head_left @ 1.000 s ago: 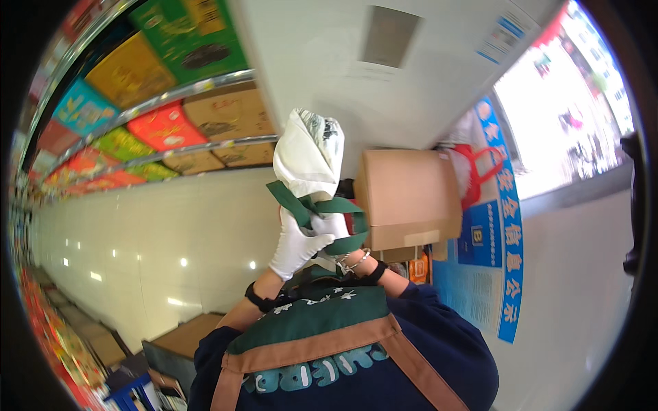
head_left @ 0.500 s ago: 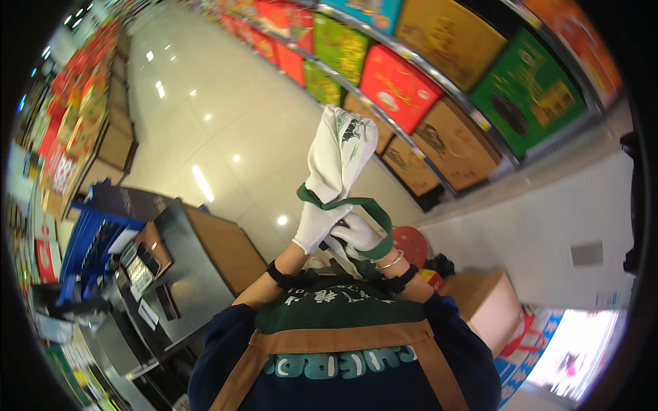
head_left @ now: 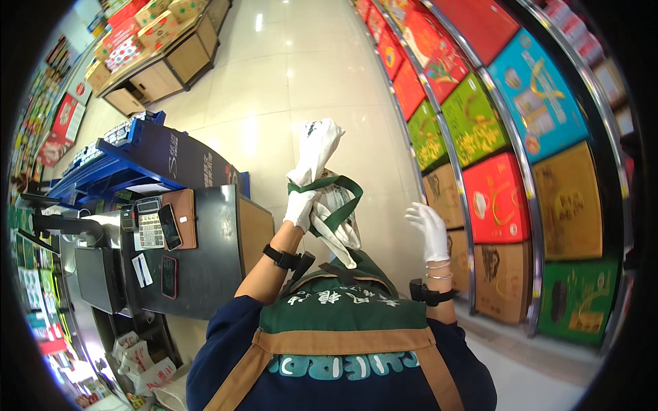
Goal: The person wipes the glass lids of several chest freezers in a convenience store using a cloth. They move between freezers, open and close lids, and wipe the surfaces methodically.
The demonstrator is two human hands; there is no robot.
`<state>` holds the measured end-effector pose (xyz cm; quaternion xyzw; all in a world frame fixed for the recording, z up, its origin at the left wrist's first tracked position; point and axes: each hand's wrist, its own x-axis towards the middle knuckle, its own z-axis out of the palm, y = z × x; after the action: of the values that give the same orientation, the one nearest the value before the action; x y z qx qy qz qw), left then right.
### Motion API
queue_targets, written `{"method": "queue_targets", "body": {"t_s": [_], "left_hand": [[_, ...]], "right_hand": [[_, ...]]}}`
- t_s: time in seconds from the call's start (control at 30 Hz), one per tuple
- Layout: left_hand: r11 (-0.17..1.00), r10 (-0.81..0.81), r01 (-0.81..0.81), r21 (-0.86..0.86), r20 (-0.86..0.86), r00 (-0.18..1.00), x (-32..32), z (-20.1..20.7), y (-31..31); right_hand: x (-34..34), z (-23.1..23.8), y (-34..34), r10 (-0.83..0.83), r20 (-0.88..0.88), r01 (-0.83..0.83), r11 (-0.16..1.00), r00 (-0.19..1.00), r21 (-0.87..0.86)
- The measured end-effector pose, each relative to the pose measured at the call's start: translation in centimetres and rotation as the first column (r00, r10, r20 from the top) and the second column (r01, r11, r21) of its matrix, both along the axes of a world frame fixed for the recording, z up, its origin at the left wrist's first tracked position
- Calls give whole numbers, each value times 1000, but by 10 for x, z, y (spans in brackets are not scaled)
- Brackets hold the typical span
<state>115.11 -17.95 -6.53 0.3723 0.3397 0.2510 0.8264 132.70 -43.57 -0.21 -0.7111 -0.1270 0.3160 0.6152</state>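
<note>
- Shelf, stacked with gift boxes, runs down the right side; half a second ago it crossed the upper right, so the view has turned.
- Pale tiled floor fills the middle, behind the hands.
- Dark counter at left, there in the last frame too; the cardboard box seen lower right then is out of view.
- Green apron with brown trim on the person's front, below the hands.
- White cloth bag with a green strap, bunched up, off the floor and in front of the apron; its upper part sticks up past the left hand, the rest hangs to the right of it.
- Left hand, white glove: clamped on the bag about its middle, by the strap; exact finger placement partly hidden by cloth.
- Right hand, white glove: on the bag in both earlier frames, now off it and out to the right near the shelf; fingers somewhat apart, nothing held; bag lies well left of them.
- Green strap loops out to the right of the left hand, clear of the right fingers.
- Calculator on the counter, beside a phone.
- Thin bracelets on the right wrist.
</note>
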Motion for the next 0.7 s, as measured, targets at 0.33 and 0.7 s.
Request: {"method": "queue_targets", "body": {"t_s": [0.33, 0.7], "left_hand": [[536, 499, -81, 840, -237, 834, 85, 48, 118], [408, 729, 146, 901, -418, 542, 17, 47, 189]], "right_hand": [[15, -33, 319, 653, -104, -628, 752, 750, 197], [-45, -34, 461, 765, -612, -644, 573, 200, 506]]}}
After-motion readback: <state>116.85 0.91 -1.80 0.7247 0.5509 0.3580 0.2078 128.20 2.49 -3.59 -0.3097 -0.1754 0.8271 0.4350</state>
